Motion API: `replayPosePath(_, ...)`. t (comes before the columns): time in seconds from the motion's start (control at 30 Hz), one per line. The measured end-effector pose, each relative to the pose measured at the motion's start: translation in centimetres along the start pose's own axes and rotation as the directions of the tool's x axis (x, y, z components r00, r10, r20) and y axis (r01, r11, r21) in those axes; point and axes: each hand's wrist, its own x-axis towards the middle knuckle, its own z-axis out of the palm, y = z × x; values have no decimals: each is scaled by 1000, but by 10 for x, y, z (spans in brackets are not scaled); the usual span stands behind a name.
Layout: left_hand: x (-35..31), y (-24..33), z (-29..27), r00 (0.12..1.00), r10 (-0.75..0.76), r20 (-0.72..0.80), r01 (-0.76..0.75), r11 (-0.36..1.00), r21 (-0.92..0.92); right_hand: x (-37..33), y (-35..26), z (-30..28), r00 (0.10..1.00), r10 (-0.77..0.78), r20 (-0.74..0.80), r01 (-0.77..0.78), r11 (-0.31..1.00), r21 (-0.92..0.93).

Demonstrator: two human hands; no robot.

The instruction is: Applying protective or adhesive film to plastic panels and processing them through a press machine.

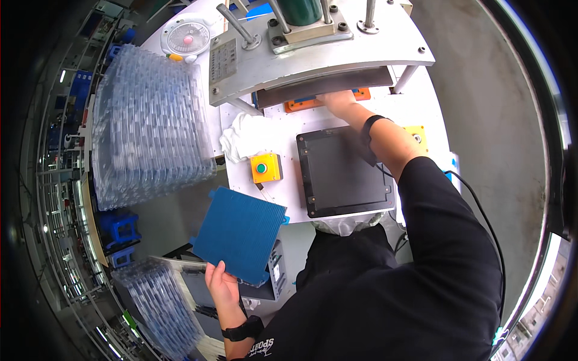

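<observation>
My left hand [221,284] grips the lower edge of a square blue ribbed panel [241,233] with small tabs at its corners, thumb on top. It is held tilted, off the table's front left edge. My right hand [338,103] reaches under the metal plate of a press [319,66]. There it is at an orange fixture [297,106] with a strip of blue showing in it. The fingertips are mostly hidden, so I cannot tell if they hold anything. Under my right forearm lies a black square plate [343,177] with a raised rim.
Yellow button boxes, one with a green button [265,168], flank the black plate. A white cloth [245,137] lies left of the press. Tall stacks of clear plastic trays [150,126] stand at left, with a small fan [188,39] behind. A grey crate [274,274] sits below the panel.
</observation>
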Motion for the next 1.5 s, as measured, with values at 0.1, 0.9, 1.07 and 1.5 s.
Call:
replayPosePath(0.1, 4, 0, -6, 1000, 0, 0, 0, 1000, 29, -2, -3, 1, 1000, 24, 2, -24, 987, 161)
replayPosePath(0.9, 40, 3, -1, 968, 216, 125, -215, 976, -23, -216, 72, 20, 869, 493, -43, -474, 853, 219)
replayPosePath(1.07, -44, -22, 24, 938, 347, 20, -345, 936, -71, -261, 15, 4, 767, 334, -548, 45, 824, 565)
replayPosePath(1.5, -249, -114, 4, 897, 432, -89, -420, 899, 124, -292, -233, -152, 813, -445, -376, 361, -121, 925)
